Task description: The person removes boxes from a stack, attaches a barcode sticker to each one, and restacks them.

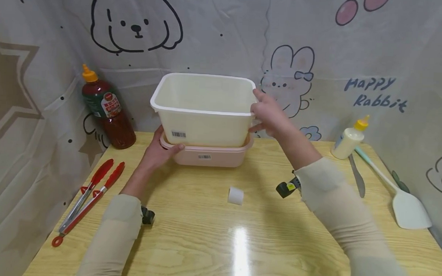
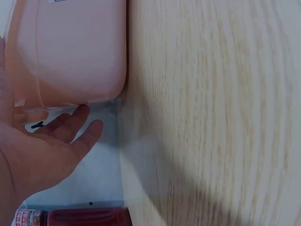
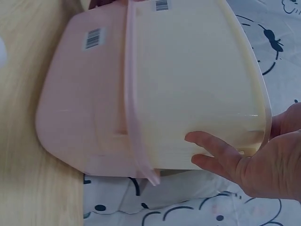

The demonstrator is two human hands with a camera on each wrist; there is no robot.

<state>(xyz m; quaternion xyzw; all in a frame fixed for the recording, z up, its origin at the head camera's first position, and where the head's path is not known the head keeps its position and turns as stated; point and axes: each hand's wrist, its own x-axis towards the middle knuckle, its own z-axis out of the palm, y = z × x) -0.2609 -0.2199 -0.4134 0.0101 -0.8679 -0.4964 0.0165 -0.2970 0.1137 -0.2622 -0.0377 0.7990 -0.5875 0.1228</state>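
Note:
A cream tub [image 1: 203, 113] sits nested in a shallower pink tub [image 1: 209, 158] at the back of the wooden table [image 1: 217, 243]. My left hand [image 1: 158, 150] holds the pink tub's left end, thumb laid on its front rim. In the left wrist view the fingers [image 2: 82, 125] reach past the end of the pink tub [image 2: 70, 52]. My right hand [image 1: 269, 113] grips the cream tub's right rim. In the right wrist view its fingers [image 3: 211, 150] lie under the lip of the cream tub [image 3: 193, 80], which stands above the pink tub [image 3: 80, 103].
A dark sauce bottle [image 1: 105, 107] stands back left, with red tongs [image 1: 89, 194] along the left edge. A small white roll [image 1: 235, 195] lies mid-table. At the right are a white squeeze bottle [image 1: 349, 140], a knife [image 1: 356, 175] and a pale spatula [image 1: 401, 197]. Curtains close off three sides.

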